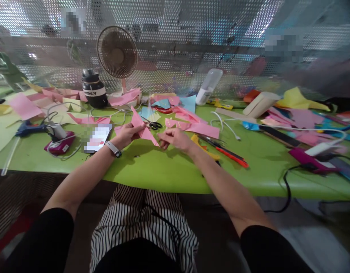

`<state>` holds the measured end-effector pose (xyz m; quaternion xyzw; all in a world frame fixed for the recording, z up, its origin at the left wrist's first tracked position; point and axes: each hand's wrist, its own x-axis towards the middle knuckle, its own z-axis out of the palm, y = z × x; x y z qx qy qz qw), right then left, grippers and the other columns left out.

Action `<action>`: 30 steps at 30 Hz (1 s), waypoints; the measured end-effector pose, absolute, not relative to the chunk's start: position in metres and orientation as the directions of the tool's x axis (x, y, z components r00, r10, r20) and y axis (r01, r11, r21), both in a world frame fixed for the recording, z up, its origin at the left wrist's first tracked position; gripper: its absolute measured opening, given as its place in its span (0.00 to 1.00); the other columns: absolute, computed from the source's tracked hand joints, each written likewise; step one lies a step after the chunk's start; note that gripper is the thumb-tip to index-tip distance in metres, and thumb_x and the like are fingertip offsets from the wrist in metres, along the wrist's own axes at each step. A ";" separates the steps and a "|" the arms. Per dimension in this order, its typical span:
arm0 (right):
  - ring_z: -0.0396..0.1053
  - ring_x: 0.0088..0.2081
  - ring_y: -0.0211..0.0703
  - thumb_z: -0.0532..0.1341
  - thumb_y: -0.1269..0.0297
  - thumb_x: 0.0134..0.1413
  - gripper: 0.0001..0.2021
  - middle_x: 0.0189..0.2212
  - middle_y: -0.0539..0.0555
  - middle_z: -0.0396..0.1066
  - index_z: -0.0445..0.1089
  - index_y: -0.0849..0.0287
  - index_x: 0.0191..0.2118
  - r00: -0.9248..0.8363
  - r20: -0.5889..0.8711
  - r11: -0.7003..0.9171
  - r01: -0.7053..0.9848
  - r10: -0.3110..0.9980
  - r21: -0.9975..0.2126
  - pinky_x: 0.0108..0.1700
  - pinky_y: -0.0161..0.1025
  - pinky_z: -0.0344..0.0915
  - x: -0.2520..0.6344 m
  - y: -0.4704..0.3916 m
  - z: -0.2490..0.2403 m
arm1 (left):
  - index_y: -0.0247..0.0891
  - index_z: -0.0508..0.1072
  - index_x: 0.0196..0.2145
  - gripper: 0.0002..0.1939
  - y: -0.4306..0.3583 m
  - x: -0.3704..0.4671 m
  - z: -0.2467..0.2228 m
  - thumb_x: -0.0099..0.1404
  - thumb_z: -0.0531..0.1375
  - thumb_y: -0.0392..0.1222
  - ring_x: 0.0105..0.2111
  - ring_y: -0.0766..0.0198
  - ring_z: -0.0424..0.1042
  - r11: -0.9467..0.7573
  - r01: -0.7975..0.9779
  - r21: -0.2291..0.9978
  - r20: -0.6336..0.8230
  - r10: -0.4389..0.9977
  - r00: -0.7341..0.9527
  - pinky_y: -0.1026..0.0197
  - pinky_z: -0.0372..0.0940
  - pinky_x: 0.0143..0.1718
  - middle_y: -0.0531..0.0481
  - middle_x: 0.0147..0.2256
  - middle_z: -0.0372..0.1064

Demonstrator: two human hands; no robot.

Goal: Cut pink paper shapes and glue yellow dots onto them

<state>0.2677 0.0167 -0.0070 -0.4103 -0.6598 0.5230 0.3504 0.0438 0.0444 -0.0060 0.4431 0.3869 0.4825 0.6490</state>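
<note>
My left hand, with a pale band on the wrist, grips a folded pink paper piece with pointed ends, held above the green table. My right hand is beside the paper's lower right tip, its fingers curled together. Whether it pinches anything is too small to tell. Just behind the paper lie black-handled scissors. Pink paper strips with small yellow marks lie beyond my right hand. A yellow-handled tool and a red-and-black cutter rest by my right forearm.
A phone, a purple power strip and a blue glue gun are on the left. Behind stand a black bottle and a fan. Cables and another purple strip lie right. Perforated metal screen borders the back.
</note>
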 end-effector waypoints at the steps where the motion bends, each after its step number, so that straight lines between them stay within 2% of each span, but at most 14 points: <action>1: 0.73 0.24 0.37 0.68 0.55 0.56 0.13 0.24 0.52 0.74 0.74 0.63 0.32 -0.362 0.140 0.215 0.176 0.921 -0.961 0.30 0.37 0.74 0.270 0.018 -0.008 | 0.30 0.79 0.37 0.14 0.045 0.043 -0.006 0.54 0.74 0.36 0.28 0.69 0.76 0.163 -0.286 0.944 -0.091 0.964 0.249 0.67 0.71 0.32 0.45 0.33 0.79; 3: 0.71 0.27 0.36 0.68 0.61 0.55 0.10 0.29 0.51 0.75 0.76 0.60 0.41 -0.346 0.310 0.391 0.192 0.885 -0.900 0.33 0.37 0.73 0.271 0.019 -0.011 | 0.30 0.79 0.38 0.13 0.045 0.042 -0.007 0.55 0.73 0.35 0.29 0.69 0.76 0.187 -0.284 0.940 -0.107 0.956 0.273 0.67 0.71 0.32 0.45 0.33 0.79; 5: 0.71 0.31 0.36 0.66 0.67 0.54 0.14 0.35 0.51 0.76 0.76 0.57 0.48 -0.443 0.394 0.524 0.220 0.805 -0.823 0.36 0.37 0.73 0.269 0.018 -0.015 | 0.30 0.79 0.37 0.12 0.046 0.041 -0.008 0.56 0.73 0.34 0.28 0.68 0.76 0.195 -0.269 0.943 -0.112 0.948 0.297 0.66 0.72 0.32 0.46 0.31 0.79; 7: 0.71 0.35 0.37 0.65 0.69 0.55 0.14 0.39 0.53 0.75 0.78 0.54 0.48 -0.517 0.449 0.624 0.231 0.728 -0.746 0.39 0.38 0.73 0.265 0.016 -0.018 | 0.31 0.79 0.36 0.11 0.046 0.041 -0.010 0.55 0.73 0.35 0.27 0.68 0.76 0.198 -0.250 0.948 -0.108 0.937 0.331 0.65 0.72 0.32 0.47 0.30 0.78; 10: 0.73 0.41 0.39 0.65 0.68 0.58 0.10 0.39 0.53 0.75 0.80 0.53 0.44 -0.552 0.523 0.709 0.190 0.649 -0.679 0.45 0.41 0.72 0.261 0.015 -0.021 | 0.33 0.79 0.36 0.12 0.045 0.042 -0.012 0.55 0.73 0.36 0.27 0.67 0.76 0.200 -0.251 0.947 -0.088 0.914 0.396 0.64 0.72 0.33 0.47 0.30 0.79; 13: 0.73 0.42 0.40 0.64 0.66 0.61 0.08 0.39 0.54 0.76 0.81 0.52 0.43 -0.576 0.541 0.736 0.170 0.613 -0.655 0.47 0.42 0.72 0.262 0.017 -0.024 | 0.34 0.78 0.36 0.11 0.042 0.043 -0.011 0.56 0.73 0.37 0.28 0.67 0.76 0.207 -0.265 0.942 -0.089 0.914 0.396 0.63 0.72 0.33 0.47 0.31 0.79; 18: 0.74 0.41 0.41 0.64 0.67 0.61 0.09 0.40 0.54 0.77 0.81 0.50 0.43 -0.554 0.539 0.743 0.245 0.634 -0.623 0.47 0.43 0.73 0.266 0.019 -0.026 | 0.33 0.76 0.34 0.08 0.038 0.043 -0.007 0.58 0.71 0.35 0.29 0.68 0.76 0.178 -0.264 0.948 -0.073 0.928 0.364 0.65 0.73 0.35 0.47 0.32 0.78; 23: 0.75 0.41 0.41 0.64 0.66 0.62 0.09 0.40 0.54 0.77 0.81 0.50 0.44 -0.549 0.567 0.769 0.253 0.614 -0.588 0.47 0.43 0.74 0.266 0.019 -0.026 | 0.32 0.76 0.35 0.10 0.037 0.042 -0.008 0.55 0.71 0.31 0.29 0.68 0.76 0.169 -0.223 0.960 -0.060 0.903 0.426 0.65 0.73 0.35 0.47 0.33 0.78; 30: 0.75 0.43 0.41 0.64 0.68 0.62 0.10 0.41 0.54 0.78 0.81 0.50 0.44 -0.553 0.540 0.755 0.291 0.634 -0.588 0.48 0.44 0.74 0.264 0.017 -0.026 | 0.30 0.76 0.33 0.09 0.038 0.044 -0.010 0.55 0.72 0.33 0.30 0.67 0.77 0.158 -0.223 0.962 -0.056 0.912 0.406 0.64 0.73 0.34 0.46 0.32 0.78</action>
